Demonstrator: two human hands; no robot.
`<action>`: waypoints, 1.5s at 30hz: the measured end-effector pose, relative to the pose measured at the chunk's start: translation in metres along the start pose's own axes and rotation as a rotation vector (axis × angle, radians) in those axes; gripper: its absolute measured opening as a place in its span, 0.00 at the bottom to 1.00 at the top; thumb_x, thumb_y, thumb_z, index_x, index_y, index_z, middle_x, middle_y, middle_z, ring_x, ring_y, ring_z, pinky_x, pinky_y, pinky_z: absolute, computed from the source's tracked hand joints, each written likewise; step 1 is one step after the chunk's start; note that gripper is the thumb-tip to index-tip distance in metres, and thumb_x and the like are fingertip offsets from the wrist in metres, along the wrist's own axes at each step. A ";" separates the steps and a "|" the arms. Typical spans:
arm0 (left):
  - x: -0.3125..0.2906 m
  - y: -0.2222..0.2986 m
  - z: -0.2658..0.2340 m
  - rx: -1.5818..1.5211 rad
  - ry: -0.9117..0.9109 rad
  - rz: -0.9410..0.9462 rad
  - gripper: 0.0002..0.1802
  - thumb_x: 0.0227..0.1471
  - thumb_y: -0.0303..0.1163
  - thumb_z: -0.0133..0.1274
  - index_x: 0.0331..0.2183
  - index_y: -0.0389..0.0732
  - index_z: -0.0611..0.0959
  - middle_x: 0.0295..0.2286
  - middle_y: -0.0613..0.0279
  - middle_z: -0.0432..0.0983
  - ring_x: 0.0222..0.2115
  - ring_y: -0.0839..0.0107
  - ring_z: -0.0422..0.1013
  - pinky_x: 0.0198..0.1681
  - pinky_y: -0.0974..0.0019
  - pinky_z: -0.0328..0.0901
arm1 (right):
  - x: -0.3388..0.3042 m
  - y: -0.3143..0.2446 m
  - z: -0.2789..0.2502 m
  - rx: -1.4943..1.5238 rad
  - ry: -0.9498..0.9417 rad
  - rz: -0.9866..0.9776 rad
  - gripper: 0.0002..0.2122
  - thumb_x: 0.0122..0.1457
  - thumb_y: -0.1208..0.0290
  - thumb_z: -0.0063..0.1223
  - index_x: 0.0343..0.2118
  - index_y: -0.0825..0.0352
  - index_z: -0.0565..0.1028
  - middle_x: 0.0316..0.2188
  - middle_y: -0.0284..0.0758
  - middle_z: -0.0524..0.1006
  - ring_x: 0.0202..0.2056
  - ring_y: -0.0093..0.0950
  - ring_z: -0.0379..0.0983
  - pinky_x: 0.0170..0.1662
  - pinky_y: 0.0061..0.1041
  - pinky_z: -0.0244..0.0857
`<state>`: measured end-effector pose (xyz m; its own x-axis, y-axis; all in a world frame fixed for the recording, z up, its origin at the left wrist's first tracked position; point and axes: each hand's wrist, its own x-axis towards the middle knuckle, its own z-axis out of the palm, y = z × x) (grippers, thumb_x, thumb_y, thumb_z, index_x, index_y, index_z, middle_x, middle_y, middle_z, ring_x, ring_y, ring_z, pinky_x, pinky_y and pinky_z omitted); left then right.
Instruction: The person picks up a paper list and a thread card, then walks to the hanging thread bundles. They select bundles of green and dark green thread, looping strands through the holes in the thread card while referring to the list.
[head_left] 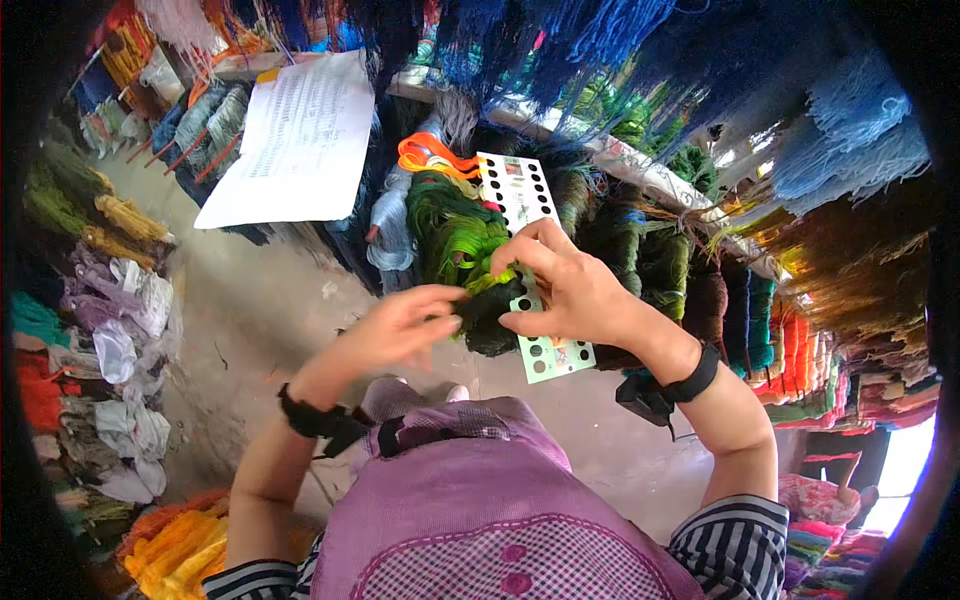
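Note:
My right hand [565, 285] bends over a long pale card [540, 360] with rows of dark round holes along both edges. Its thumb and forefinger are apart, on either side of a dark green yarn bunch [487, 318], and the forefinger reaches bright yellow-green strands [490, 280]. Beside that bunch, my left hand [400, 325] is open with fingers spread, their tips at its left edge. Above them hangs a thick green skein [450, 215]. Orange ribbon [430, 155] loops near the card's upper end. Part of the card is hidden behind my right hand.
A printed white sheet [300, 140] hangs at upper left. Skeins, including pale blue yarn [393, 220], hang along a whitish rail [650, 175] running right. Blue yarn [850, 130] hangs overhead. Bundles line the left, with orange-yellow yarn [180, 550] lower down. Concrete floor [250, 330] lies below.

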<state>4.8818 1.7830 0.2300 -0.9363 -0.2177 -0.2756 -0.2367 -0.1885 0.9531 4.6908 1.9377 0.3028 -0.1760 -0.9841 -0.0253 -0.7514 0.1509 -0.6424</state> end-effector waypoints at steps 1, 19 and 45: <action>0.005 -0.001 0.011 -0.070 -0.023 -0.008 0.15 0.59 0.39 0.50 0.41 0.37 0.78 0.22 0.67 0.75 0.15 0.82 0.67 0.17 0.80 0.56 | 0.000 -0.001 0.002 -0.032 0.020 -0.021 0.22 0.43 0.63 0.64 0.42 0.53 0.69 0.39 0.37 0.67 0.28 0.38 0.73 0.32 0.33 0.70; 0.032 -0.004 0.018 -0.129 -0.130 0.033 0.15 0.58 0.39 0.52 0.39 0.36 0.78 0.23 0.65 0.74 0.15 0.78 0.68 0.17 0.75 0.60 | -0.001 -0.008 0.003 -0.128 0.034 -0.085 0.14 0.46 0.62 0.63 0.37 0.53 0.73 0.41 0.37 0.68 0.34 0.40 0.74 0.34 0.35 0.71; -0.007 -0.024 -0.142 -0.029 0.054 -0.082 0.16 0.58 0.41 0.49 0.42 0.42 0.79 0.34 0.63 0.79 0.25 0.78 0.75 0.23 0.77 0.62 | -0.006 -0.083 0.031 0.053 0.628 0.585 0.15 0.56 0.82 0.48 0.47 0.70 0.68 0.39 0.33 0.74 0.38 0.19 0.66 0.46 0.20 0.62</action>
<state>4.9312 1.6534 0.1910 -0.8985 -0.2511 -0.3599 -0.3042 -0.2349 0.9232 4.7740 1.9281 0.3331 -0.8567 -0.5129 0.0549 -0.4024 0.5978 -0.6933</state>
